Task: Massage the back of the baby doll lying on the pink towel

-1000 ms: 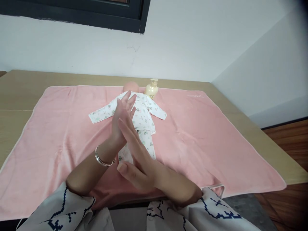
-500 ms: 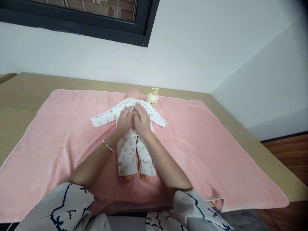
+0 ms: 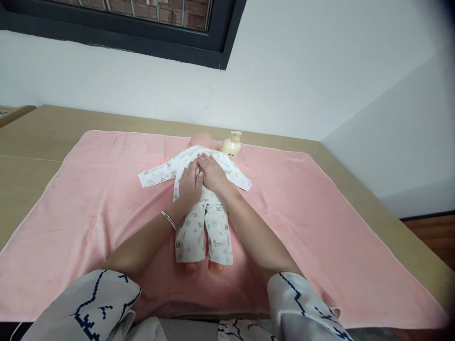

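Observation:
A baby doll in white printed pyjamas lies on its back on a pink towel. My left hand rests flat on the doll's chest, fingers stretched out, a silver bangle on the wrist. Beside it, my right hand also lies flat on the chest, fingers extended toward the doll's neck. The two hands touch side by side. Neither hand holds anything.
A cream pump bottle stands on the towel just right of the doll's head. The towel covers a wooden table against a white wall. A dark window frame is above. Wooden floor shows at the far right.
My hands were raised with palms pressed together above the doll; they came down and now lie flat on its chest. The view shifted slightly.

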A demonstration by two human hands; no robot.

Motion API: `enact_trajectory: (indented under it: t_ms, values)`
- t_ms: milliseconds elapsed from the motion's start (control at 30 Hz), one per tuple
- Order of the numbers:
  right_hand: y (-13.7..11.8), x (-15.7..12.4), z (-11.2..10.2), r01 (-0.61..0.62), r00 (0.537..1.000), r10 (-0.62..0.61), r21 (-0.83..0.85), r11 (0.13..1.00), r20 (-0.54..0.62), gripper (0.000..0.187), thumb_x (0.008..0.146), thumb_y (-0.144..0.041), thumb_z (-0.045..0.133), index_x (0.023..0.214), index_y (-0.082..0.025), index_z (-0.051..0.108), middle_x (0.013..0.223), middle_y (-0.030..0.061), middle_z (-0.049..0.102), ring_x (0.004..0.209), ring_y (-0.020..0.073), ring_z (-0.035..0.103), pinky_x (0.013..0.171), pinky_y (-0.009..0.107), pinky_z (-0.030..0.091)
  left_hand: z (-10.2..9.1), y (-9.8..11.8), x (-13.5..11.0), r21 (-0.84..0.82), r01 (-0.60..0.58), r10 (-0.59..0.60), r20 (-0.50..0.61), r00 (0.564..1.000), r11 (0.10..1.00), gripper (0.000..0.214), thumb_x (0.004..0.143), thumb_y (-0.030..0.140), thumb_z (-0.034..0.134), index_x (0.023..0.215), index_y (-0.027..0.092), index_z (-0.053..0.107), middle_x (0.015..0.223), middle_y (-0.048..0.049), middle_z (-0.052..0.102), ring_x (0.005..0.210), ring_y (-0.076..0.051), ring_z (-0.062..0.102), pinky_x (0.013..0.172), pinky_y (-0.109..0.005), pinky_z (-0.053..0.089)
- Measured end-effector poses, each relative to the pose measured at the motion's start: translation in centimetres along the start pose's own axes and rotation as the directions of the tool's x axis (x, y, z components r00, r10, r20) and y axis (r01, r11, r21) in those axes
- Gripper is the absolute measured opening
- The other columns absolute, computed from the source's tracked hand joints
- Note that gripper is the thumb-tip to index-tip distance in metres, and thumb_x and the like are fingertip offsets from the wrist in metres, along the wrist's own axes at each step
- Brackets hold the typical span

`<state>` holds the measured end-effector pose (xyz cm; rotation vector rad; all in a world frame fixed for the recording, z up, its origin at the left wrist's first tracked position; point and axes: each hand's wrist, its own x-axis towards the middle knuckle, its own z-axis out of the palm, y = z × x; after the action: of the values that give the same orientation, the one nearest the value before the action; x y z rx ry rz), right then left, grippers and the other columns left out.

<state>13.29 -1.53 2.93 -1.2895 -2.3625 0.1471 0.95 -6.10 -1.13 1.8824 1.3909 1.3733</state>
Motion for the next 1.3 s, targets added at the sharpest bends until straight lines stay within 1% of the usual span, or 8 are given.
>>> enact_trajectory:
  t_ms: [133, 267, 400, 500, 667, 833, 1067, 1300]
  values:
    - [2.3, 0.9, -0.1, -0.091, 0.994, 0.095, 0.057, 0.994, -0.06, 0.043, 0.1, -0.029, 0.039, 0.138, -0.016, 0.052, 0.149, 0.0104, 0.045, 0.142, 0.0268, 0.035, 0.12, 0.049, 0.027, -0.1, 0.2, -0.2, 0.063, -0.021, 0.019, 0.032, 0.999, 0.998, 0.051, 0.102, 0.037, 0.023, 0.146, 0.017, 0.036, 0.154, -0.0098, 0.039, 0.148, -0.021, 0.029, 0.127, -0.047, 0.02]
    - [-0.2, -0.4, 0.6, -0.311, 0.93, 0.291, -0.061, 0.948, -0.226, 0.044, 0.1, -0.021, 0.031, 0.134, -0.001, 0.052, 0.137, 0.0265, 0.052, 0.133, 0.0367, 0.045, 0.111, 0.057, 0.034, -0.2, 0.3, -0.3, 0.106, -0.002, -0.001, 0.023, 1.0, 0.994, 0.049, 0.101, 0.035, 0.023, 0.143, 0.015, 0.042, 0.153, -0.0098, 0.041, 0.146, -0.021, 0.032, 0.126, -0.047, 0.023]
    - [-2.2, -0.9, 0.8, -0.093, 0.994, 0.082, -0.155, 0.983, -0.073, 0.045, 0.091, -0.011, 0.043, 0.135, -0.007, 0.053, 0.148, 0.0195, 0.043, 0.142, 0.0364, 0.033, 0.117, 0.056, 0.028, 0.0, 0.4, -0.5, 0.139, 0.011, -0.009, -0.015, 1.0, 0.99, 0.051, 0.101, 0.033, 0.022, 0.144, 0.013, 0.041, 0.15, -0.0107, 0.044, 0.144, -0.02, 0.036, 0.125, -0.046, 0.027]
    - [0.3, 0.8, 0.6, 0.015, 0.998, -0.015, 0.001, 1.0, -0.056, 0.042, 0.092, -0.015, 0.043, 0.13, -0.016, 0.06, 0.146, 0.0097, 0.049, 0.142, 0.03, 0.035, 0.12, 0.054, 0.024, 0.0, 0.6, -0.6, 0.169, 0.009, -0.007, -0.012, 1.0, 0.986, 0.052, 0.101, 0.035, 0.023, 0.143, 0.011, 0.042, 0.15, -0.0127, 0.045, 0.145, -0.021, 0.035, 0.124, -0.046, 0.028]
    - [4.4, 2.5, 1.5, -0.139, 0.929, 0.222, 0.278, 0.951, -0.295, 0.042, 0.094, -0.022, 0.035, 0.119, -0.01, 0.067, 0.129, 0.0117, 0.063, 0.125, 0.0204, 0.056, 0.111, 0.036, 0.043, -0.3, 0.9, -0.6, 0.181, 0.009, -0.013, 0.023, 1.0, 0.983, 0.05, 0.102, 0.036, 0.022, 0.142, 0.015, 0.044, 0.151, -0.0104, 0.044, 0.146, -0.021, 0.033, 0.124, -0.047, 0.027]
    - [2.6, 0.2, 2.3, -0.198, 0.898, 0.233, 0.129, 0.972, -0.373, 0.045, 0.089, -0.016, 0.035, 0.123, -0.009, 0.064, 0.13, 0.0145, 0.062, 0.124, 0.0269, 0.056, 0.11, 0.044, 0.043, -0.4, 1.0, -0.6, 0.185, 0.002, -0.006, 0.018, 1.0, 0.983, 0.05, 0.102, 0.035, 0.022, 0.141, 0.015, 0.046, 0.147, -0.0099, 0.049, 0.144, -0.021, 0.036, 0.124, -0.047, 0.027]
    - [1.5, -0.1, 1.5, 0.165, 0.972, -0.168, -0.03, 0.986, -0.166, 0.039, 0.093, -0.02, 0.041, 0.125, -0.016, 0.063, 0.138, 0.0064, 0.058, 0.137, 0.0214, 0.044, 0.121, 0.043, 0.027, -0.2, 1.5, -0.5, 0.221, 0.04, -0.045, 0.013, 0.999, 0.975, 0.053, 0.101, 0.039, 0.023, 0.143, 0.012, 0.042, 0.149, -0.0131, 0.045, 0.144, -0.025, 0.036, 0.123, -0.048, 0.029]
    - [0.9, 0.9, 1.2, -0.075, 0.989, 0.065, -0.068, 0.995, -0.134, 0.039, 0.097, -0.02, 0.043, 0.133, -0.014, 0.057, 0.144, 0.011, 0.05, 0.139, 0.0295, 0.039, 0.117, 0.051, 0.029, 0.0, 3.5, -0.1, 0.355, -0.007, -0.037, 0.115, 0.993, 0.935, 0.059, 0.098, 0.039, 0.031, 0.15, 0.011, 0.03, 0.157, -0.0157, 0.03, 0.15, -0.032, 0.021, 0.123, -0.057, 0.02]
